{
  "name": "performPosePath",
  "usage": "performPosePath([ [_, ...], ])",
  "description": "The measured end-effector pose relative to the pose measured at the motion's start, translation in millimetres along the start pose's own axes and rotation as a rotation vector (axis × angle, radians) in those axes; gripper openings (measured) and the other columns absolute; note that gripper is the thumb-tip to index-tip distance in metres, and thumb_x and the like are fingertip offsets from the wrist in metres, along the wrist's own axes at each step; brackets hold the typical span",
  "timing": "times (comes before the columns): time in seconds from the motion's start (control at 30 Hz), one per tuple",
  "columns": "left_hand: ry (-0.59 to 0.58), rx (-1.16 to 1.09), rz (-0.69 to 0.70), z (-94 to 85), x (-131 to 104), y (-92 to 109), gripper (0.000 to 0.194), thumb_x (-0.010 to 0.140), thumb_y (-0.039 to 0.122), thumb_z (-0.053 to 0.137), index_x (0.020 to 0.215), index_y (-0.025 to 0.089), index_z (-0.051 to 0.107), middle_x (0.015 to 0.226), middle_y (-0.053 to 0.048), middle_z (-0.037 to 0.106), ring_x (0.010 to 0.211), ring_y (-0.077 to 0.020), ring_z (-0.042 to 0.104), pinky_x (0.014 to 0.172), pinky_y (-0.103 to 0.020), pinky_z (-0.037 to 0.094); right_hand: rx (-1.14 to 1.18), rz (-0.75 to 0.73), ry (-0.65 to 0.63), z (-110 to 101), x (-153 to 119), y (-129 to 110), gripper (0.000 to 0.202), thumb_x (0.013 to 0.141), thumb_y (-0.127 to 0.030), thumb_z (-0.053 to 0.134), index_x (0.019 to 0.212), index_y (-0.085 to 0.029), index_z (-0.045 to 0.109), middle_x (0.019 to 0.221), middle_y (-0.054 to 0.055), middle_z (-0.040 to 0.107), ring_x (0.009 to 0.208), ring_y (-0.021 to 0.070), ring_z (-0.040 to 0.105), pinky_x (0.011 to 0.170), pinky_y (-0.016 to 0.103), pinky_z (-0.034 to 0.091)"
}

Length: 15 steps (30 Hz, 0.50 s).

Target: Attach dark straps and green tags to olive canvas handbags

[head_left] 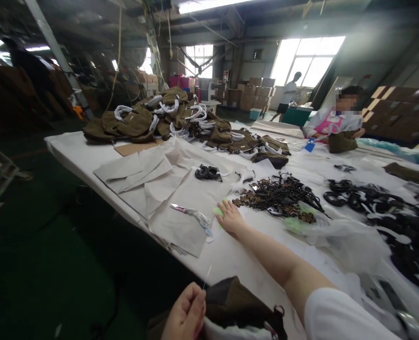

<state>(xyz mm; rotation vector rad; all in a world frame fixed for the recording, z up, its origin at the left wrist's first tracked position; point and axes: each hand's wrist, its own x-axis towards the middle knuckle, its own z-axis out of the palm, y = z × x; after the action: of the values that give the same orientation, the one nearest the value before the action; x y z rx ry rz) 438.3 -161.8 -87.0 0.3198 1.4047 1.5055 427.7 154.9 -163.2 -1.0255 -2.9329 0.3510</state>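
My left hand (186, 314) is closed in a pinch at the near table edge, with a thin white strip (207, 277) sticking up from between thumb and finger. Right beside it lies an olive-brown bag (241, 304) with dark trim, a metal ring and whitish wrapping. My right arm reaches across the table. My right hand (230, 218) lies flat with fingers stretched out over a light green piece (221, 212), mostly hidden under it. Scissors (191, 216) with wrapped handles rest to its left. A heap of dark chains (283, 196) is just to its right.
Grey-white sheets (138, 172) cover the table's left part. Black rings (208, 173) lie on them. Olive bags with wrapped handles (153, 118) are piled at the back. Black straps (375, 203) spread at right. A person in a pink apron (324, 125) handles a bag across the table.
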Motion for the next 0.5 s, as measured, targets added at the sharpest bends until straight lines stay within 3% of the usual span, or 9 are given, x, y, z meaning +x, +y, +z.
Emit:
performPosePath([
  [0.27,-0.017,0.017,0.037,14.6,-12.4,2.7,0.054,0.07,0.064,0.072,0.068,0.018,0.045,0.057,0.008,0.034,0.049,-0.0047,0.024,0.044,-0.015,0.02,-0.049,0.242,0.002,2.0,-137.7,78.0,0.063,0.097,-0.053,0.032,0.154,-0.025,0.027,0.163,0.006,0.02,0.149,0.0259,0.015,0.118,0.043,0.012],
  [0.5,-0.022,0.055,0.145,23.1,-30.9,6.8,0.05,0.073,0.059,0.072,0.065,0.018,0.044,0.055,0.008,0.036,0.047,-0.0045,0.028,0.042,-0.015,0.021,-0.071,0.469,0.016,-1.1,-217.7,122.2,0.063,0.098,-0.052,0.031,0.154,-0.023,0.026,0.163,0.008,0.019,0.149,0.0274,0.015,0.118,0.044,0.013],
])
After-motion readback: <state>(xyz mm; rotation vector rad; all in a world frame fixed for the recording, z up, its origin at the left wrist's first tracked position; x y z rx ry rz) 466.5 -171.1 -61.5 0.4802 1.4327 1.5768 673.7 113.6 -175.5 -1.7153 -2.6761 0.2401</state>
